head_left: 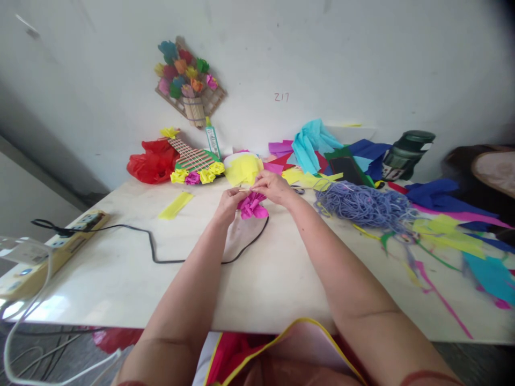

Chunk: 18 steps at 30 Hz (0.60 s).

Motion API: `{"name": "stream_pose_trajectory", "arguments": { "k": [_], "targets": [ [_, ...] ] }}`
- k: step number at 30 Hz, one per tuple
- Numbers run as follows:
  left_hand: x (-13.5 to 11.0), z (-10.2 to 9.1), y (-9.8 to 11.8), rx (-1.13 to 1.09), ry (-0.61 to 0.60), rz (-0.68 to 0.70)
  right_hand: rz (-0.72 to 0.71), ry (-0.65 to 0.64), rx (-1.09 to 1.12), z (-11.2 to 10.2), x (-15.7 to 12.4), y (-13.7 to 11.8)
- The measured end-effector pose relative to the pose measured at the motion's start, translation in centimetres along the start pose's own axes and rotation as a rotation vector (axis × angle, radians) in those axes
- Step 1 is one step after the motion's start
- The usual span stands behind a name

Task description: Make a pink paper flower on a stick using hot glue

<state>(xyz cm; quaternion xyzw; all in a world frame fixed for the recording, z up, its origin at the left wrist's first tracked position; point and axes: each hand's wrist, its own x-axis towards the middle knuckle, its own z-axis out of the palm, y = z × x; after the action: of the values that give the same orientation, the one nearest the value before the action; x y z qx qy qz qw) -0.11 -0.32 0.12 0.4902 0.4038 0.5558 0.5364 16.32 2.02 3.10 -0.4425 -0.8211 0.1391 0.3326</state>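
Between my two hands hangs a magenta crepe paper flower (252,206), its ruffled petals facing down over the table. My left hand (230,201) is closed at the flower's left side, pinching a thin pale stick at its base. From the right, my right hand (272,186) pinches the same spot with thumb and fingers. The fingertips hide exactly where paper and stick meet. Just behind the hands lies a yellow crepe paper piece (243,169). A flat yellow strip (176,205) rests to the left of my left hand.
A tangled heap of bluish string (364,206) and paper scraps lie right, near a dark green bottle (407,155). A power strip (60,252) stands left; its black cable (173,261) crosses under my arms. Behind are a flower-trimmed stick craft (193,159), glue bottle (212,138) and red bag (152,162).
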Motion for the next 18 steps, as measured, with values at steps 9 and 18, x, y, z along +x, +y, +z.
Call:
{"name": "stream_pose_trajectory", "arguments": {
  "k": [9, 18],
  "targets": [
    [-0.19, -0.06, -0.03, 0.02, -0.045, -0.037, -0.032, -0.009, 0.018, -0.3, -0.23, -0.25],
    [-0.05, 0.0, 0.24, -0.007, -0.035, -0.038, -0.04, -0.007, 0.058, -0.19, -0.19, -0.17]
  ]
}}
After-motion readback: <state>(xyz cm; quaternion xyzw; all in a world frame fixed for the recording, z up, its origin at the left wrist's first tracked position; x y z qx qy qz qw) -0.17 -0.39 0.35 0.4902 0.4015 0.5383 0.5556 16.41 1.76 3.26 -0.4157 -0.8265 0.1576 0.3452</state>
